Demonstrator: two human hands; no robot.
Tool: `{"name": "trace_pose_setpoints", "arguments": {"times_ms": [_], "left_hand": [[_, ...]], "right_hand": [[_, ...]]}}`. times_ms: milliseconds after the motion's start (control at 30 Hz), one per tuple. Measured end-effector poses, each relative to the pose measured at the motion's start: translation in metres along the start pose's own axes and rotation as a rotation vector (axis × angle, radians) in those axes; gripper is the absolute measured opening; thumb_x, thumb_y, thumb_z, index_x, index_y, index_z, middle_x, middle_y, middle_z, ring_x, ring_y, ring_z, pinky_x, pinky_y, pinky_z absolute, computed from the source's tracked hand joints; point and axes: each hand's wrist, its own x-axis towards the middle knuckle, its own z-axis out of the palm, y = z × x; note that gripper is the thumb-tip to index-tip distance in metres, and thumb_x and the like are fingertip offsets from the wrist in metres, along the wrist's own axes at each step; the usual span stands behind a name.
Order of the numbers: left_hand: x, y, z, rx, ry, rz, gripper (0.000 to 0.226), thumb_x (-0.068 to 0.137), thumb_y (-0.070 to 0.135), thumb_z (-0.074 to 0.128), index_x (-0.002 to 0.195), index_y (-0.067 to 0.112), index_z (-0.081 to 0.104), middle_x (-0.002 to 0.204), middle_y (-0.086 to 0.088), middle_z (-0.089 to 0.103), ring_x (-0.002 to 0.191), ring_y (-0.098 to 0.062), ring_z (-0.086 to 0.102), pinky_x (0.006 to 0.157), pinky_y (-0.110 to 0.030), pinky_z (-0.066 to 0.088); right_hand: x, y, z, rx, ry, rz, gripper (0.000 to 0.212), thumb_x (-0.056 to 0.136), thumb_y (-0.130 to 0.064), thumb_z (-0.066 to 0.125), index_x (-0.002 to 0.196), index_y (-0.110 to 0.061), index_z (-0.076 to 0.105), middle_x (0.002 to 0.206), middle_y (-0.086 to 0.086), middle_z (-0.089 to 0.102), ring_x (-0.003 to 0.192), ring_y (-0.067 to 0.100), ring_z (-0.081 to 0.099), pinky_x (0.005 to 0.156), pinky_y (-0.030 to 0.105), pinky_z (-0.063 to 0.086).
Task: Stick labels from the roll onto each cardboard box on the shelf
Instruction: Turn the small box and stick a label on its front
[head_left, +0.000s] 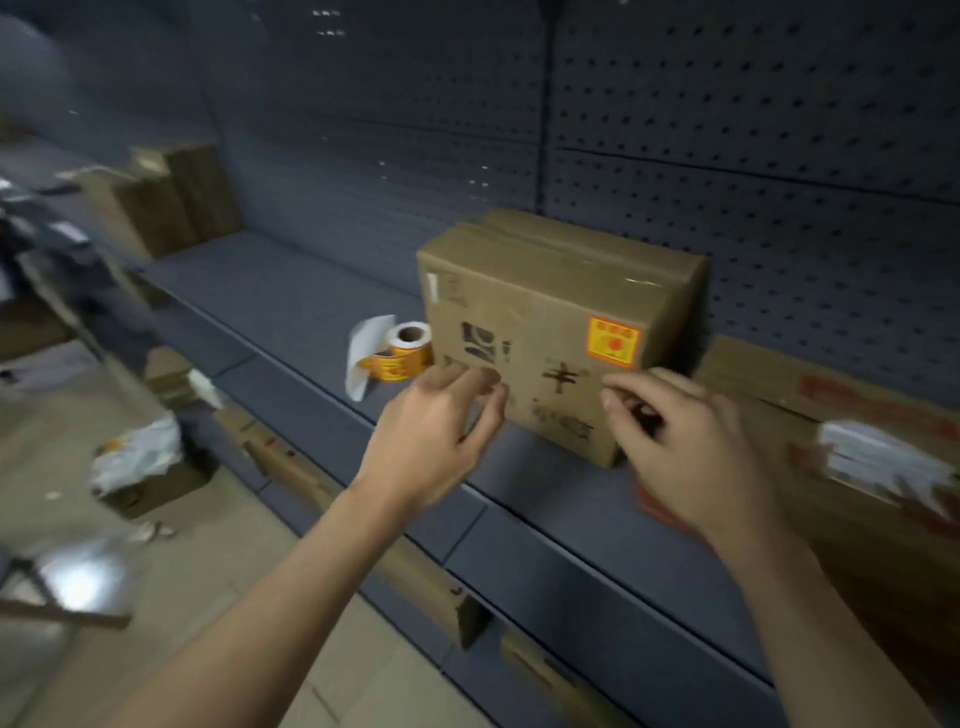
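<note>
A brown cardboard box (550, 312) stands on the grey shelf (291, 306), with an orange label (613, 341) stuck on its front face at the upper right. Just left of the box lies the label roll (405, 349), a white backing strip trailing off it. My left hand (441, 431) hovers in front of the box's lower left corner, fingers loosely curled and holding nothing. In front of the box's lower right, my right hand (685, 441) hangs with loosely curled fingers, also holding nothing. Neither hand clearly touches the box.
A second cardboard box (171, 202) stands far left on the shelf. A flat carton with red print (852, 415) lies to the right. Flattened cardboard (426, 587) sits on the lower shelf. On the floor is an open box with white plastic (140, 467).
</note>
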Motion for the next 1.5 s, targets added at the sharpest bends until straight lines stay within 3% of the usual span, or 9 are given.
{"name": "trace_pose_setpoints", "arguments": {"times_ms": [167, 300, 433, 567, 733, 867, 1000, 1167, 1500], "left_hand": [[-0.04, -0.093, -0.048, 0.271, 0.035, -0.187, 0.042, 0.097, 0.044, 0.036, 0.105, 0.017, 0.067, 0.091, -0.002, 0.068, 0.086, -0.03, 0.063, 0.066, -0.039, 0.052], [-0.073, -0.17, -0.092, 0.318, 0.104, -0.33, 0.045, 0.097, 0.048, 0.034, 0.107, 0.019, 0.067, 0.094, -0.001, 0.069, 0.089, -0.028, 0.064, 0.069, -0.038, 0.052], [-0.102, -0.239, -0.137, 0.33, 0.204, -0.423, 0.045, 0.096, 0.049, 0.033, 0.104, 0.02, 0.067, 0.091, 0.001, 0.067, 0.087, -0.025, 0.062, 0.066, -0.034, 0.045], [-0.132, -0.305, -0.178, 0.303, 0.279, -0.493, 0.041, 0.096, 0.048, 0.035, 0.102, 0.022, 0.067, 0.092, 0.003, 0.068, 0.086, -0.023, 0.062, 0.066, -0.035, 0.048], [-0.154, -0.375, -0.207, 0.345, 0.303, -0.556, 0.043, 0.095, 0.048, 0.033, 0.097, 0.022, 0.067, 0.084, 0.004, 0.065, 0.082, -0.023, 0.06, 0.062, -0.034, 0.043], [-0.151, -0.423, -0.221, 0.363, 0.31, -0.634, 0.044, 0.095, 0.05, 0.03, 0.094, 0.024, 0.065, 0.082, 0.008, 0.062, 0.081, -0.019, 0.057, 0.06, -0.032, 0.042], [-0.137, -0.472, -0.229, 0.385, 0.292, -0.671, 0.038, 0.096, 0.048, 0.033, 0.088, 0.024, 0.063, 0.081, 0.008, 0.062, 0.079, -0.017, 0.058, 0.059, -0.032, 0.043], [-0.114, -0.551, -0.245, 0.407, 0.265, -0.739, 0.026, 0.099, 0.041, 0.046, 0.101, 0.026, 0.067, 0.094, 0.007, 0.068, 0.09, -0.018, 0.062, 0.065, -0.035, 0.049], [-0.084, -0.695, -0.301, 0.434, 0.293, -0.84, 0.029, 0.098, 0.039, 0.045, 0.101, 0.021, 0.068, 0.092, 0.002, 0.069, 0.088, -0.021, 0.062, 0.068, -0.037, 0.05]], "right_hand": [[0.039, -0.061, 0.081, 0.089, -0.148, -0.126, 0.023, 0.092, -0.037, 0.057, 0.104, -0.022, 0.071, 0.1, -0.006, 0.071, 0.092, 0.018, 0.066, 0.078, 0.037, 0.054], [0.066, -0.127, 0.149, 0.129, -0.212, -0.232, 0.022, 0.092, -0.036, 0.056, 0.1, -0.022, 0.071, 0.094, -0.004, 0.07, 0.084, 0.018, 0.065, 0.071, 0.038, 0.054], [0.088, -0.196, 0.209, 0.089, -0.229, -0.294, 0.016, 0.092, -0.028, 0.062, 0.1, -0.019, 0.073, 0.096, -0.003, 0.072, 0.083, 0.016, 0.064, 0.069, 0.027, 0.047], [0.104, -0.261, 0.265, 0.094, -0.32, -0.342, 0.02, 0.095, -0.031, 0.059, 0.107, -0.02, 0.071, 0.103, -0.005, 0.07, 0.093, 0.02, 0.065, 0.076, 0.039, 0.054], [0.125, -0.315, 0.324, 0.11, -0.379, -0.374, 0.022, 0.095, -0.034, 0.057, 0.108, -0.023, 0.07, 0.104, -0.01, 0.069, 0.092, 0.015, 0.066, 0.075, 0.04, 0.055], [0.147, -0.348, 0.371, 0.151, -0.427, -0.39, 0.021, 0.096, -0.032, 0.057, 0.109, -0.022, 0.07, 0.099, -0.014, 0.067, 0.087, 0.008, 0.063, 0.075, 0.035, 0.056], [0.175, -0.375, 0.427, 0.205, -0.44, -0.393, 0.021, 0.096, -0.032, 0.056, 0.107, -0.022, 0.071, 0.098, -0.011, 0.068, 0.087, 0.011, 0.064, 0.075, 0.041, 0.057], [0.222, -0.408, 0.501, 0.262, -0.433, -0.402, 0.021, 0.096, -0.032, 0.056, 0.105, -0.021, 0.071, 0.097, -0.008, 0.069, 0.086, 0.013, 0.065, 0.073, 0.041, 0.057], [0.319, -0.504, 0.618, 0.243, -0.485, -0.483, 0.021, 0.096, -0.032, 0.056, 0.108, -0.022, 0.07, 0.099, -0.005, 0.068, 0.086, 0.013, 0.063, 0.072, 0.036, 0.055]]}}
